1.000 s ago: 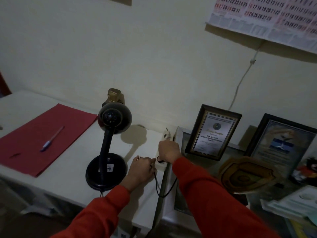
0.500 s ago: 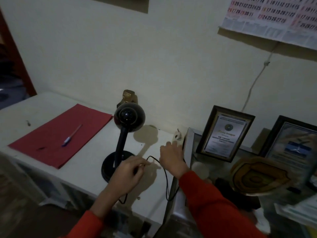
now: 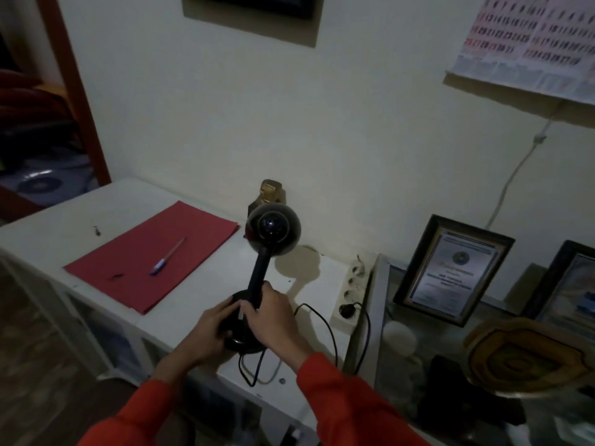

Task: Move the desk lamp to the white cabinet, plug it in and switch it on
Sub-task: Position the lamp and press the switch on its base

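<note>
Now plugged in, lamp (image 3: 272, 239) unlit on white cabinet (image 3: 64, 226); my left hand (image 3: 211, 329) and right hand (image 3: 273, 317) clasp its base, next I find the switch.

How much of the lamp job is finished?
Done: the desk lamp stands on the white cabinet, and its black plug sits in the power strip. In hand: the left hand and right hand are on the base and stem. Left: switching it on; no glow shows yet.
</note>
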Tool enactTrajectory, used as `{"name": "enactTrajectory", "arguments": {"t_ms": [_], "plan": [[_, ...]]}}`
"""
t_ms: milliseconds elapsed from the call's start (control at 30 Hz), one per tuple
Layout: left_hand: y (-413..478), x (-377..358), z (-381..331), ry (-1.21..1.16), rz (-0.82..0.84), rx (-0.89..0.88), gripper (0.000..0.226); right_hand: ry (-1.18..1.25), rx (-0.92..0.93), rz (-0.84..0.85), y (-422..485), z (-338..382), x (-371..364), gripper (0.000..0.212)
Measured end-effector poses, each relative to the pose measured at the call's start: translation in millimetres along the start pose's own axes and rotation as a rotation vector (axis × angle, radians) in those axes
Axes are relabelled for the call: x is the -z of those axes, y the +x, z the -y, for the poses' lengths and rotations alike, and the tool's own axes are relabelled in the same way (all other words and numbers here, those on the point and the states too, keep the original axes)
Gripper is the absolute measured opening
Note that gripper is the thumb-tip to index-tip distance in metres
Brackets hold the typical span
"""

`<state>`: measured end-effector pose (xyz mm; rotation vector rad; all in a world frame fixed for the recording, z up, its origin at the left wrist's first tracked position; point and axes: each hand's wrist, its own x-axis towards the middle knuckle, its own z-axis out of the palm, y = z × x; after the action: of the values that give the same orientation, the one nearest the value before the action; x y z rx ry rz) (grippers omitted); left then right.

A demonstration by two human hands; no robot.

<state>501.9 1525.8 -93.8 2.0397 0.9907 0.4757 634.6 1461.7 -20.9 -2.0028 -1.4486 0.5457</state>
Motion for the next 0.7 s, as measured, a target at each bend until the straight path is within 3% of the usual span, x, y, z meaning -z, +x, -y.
{"name": "enactTrajectory", "arguments": {"t_ms": [167,267,367,700], "plan": [[9,-4,8,0.199,-0.021,0.069,0.066,-0.113,-0.004,0.005,14,-7,9,0.033],[14,-19,-4,0.23,-0.076,0.056,0.085,-0.169,-0.055,0.026,29,-16,24,0.036],[24,-37,-10,0.26,-0.142,0.028,0.058,-0.189,-0.118,0.036,42,-25,41,0.037],[62,-64,-29,0.324,-0.241,-0.032,0.053,-0.156,-0.217,-0.003,80,-35,70,0.041]]}}
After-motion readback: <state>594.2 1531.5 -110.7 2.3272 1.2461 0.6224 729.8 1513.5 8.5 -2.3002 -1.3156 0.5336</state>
